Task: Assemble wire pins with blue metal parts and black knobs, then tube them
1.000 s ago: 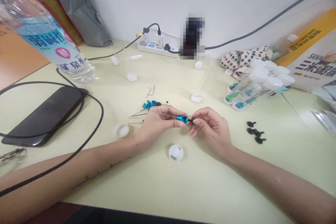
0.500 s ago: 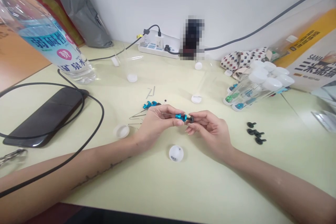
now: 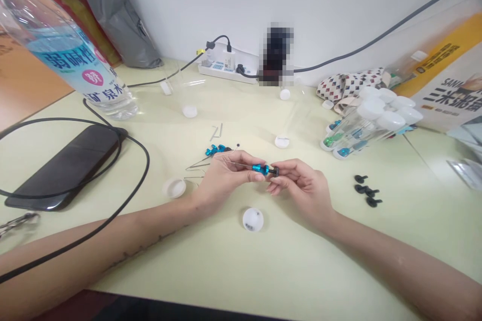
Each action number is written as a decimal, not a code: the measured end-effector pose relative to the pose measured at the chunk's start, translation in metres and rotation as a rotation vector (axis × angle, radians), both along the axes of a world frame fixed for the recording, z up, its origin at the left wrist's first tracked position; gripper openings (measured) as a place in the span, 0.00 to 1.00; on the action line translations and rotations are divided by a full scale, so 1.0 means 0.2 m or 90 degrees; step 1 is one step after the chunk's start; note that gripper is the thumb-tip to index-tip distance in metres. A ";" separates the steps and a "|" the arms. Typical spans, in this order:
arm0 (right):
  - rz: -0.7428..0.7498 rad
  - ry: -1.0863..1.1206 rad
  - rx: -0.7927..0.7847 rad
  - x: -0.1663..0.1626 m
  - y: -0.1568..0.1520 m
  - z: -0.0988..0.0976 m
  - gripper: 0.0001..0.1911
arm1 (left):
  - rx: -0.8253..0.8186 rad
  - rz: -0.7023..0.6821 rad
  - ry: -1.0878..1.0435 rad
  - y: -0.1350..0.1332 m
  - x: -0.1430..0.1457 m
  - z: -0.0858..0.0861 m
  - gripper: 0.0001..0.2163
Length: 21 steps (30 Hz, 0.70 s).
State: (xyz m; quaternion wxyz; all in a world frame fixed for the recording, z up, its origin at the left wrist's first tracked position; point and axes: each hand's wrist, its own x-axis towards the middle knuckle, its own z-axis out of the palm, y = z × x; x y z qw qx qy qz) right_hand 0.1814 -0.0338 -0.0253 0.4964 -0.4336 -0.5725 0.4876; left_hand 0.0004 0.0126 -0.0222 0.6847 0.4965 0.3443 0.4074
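Blue metal, spool-shaped piece [image 3: 259,168] is grasped between thumb and fingers of the left grip [image 3: 226,178], in front of the right grip [image 3: 307,180]. Black round-headed screw [image 3: 276,172] projects from its right end; the right grip's fingertips are closed on the screw's head. White round cap [image 3: 253,220] containing small dark bits lies on the pale bench [image 3: 241,271], nearer the wearer than both grips. Four black, flat-headed pieces [image 3: 372,192] lie right of the right grip; other blue metal pieces [image 3: 215,150] lie just beyond the left.
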 end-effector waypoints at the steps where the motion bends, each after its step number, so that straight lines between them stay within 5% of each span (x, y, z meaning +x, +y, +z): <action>1: -0.002 -0.002 -0.003 0.00 0.00 0.00 0.07 | 0.001 -0.002 0.000 0.00 0.00 0.00 0.08; 21: 0.003 0.004 -0.038 0.00 0.00 -0.01 0.06 | 0.006 0.000 0.017 0.00 0.00 0.00 0.08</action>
